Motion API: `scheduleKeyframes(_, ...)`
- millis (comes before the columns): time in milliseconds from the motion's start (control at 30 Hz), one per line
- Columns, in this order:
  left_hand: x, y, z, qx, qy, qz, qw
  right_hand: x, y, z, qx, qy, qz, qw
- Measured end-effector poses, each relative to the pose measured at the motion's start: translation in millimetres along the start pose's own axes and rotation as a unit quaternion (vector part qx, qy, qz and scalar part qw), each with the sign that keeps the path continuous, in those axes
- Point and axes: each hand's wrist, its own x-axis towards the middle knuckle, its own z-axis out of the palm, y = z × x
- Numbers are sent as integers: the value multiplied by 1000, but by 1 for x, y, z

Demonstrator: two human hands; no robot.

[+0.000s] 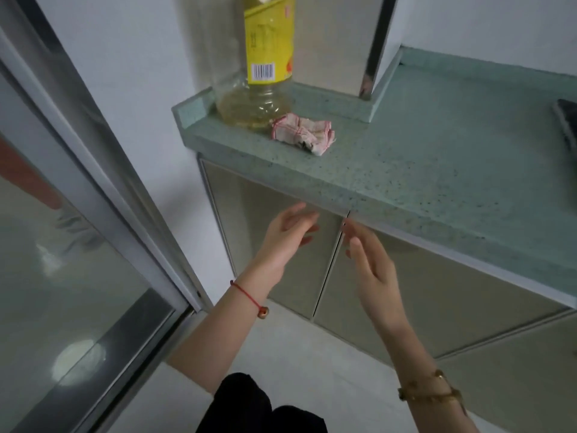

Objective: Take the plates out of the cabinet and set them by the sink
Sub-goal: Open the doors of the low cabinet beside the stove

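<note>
Under the green speckled countertop are two closed beige cabinet doors, the left door and the right door. My left hand reaches up with relaxed fingers just below the counter edge, in front of the left door's top. My right hand is held out with straight fingers near the seam between the doors, its fingertips by the right door's top corner. Neither hand holds anything. No plates and no sink are in view.
A large oil bottle with a yellow label stands at the counter's left end, a crumpled pink-edged cloth beside it. A shiny metal column rises behind. A dark object lies at the right edge. A sliding glass door is at left.
</note>
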Motion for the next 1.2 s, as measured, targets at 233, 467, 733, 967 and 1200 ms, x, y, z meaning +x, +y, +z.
scheduleKeyframes(233, 34, -37, -3, -4, -59, 128, 990, 22, 73, 9, -36, 7, -138, 990)
scheduleKeyframes(467, 40, -32, 4, -66, -103, 162, 979, 32, 91, 8, -30, 30, -192, 981)
scheduleKeyframes(733, 38, -40, -3, -122, -112, 161, 973, 38, 86, 2, -48, 59, -229, 971)
scheduleKeyframes(967, 7, -55, -46, -162, -143, 159, 963, 27, 76, 19, -33, -7, -285, 958)
scheduleKeyframes(1200, -38, -62, -103, -158, -169, 169, 958, 12, 58, 76, 9, -191, -382, 904)
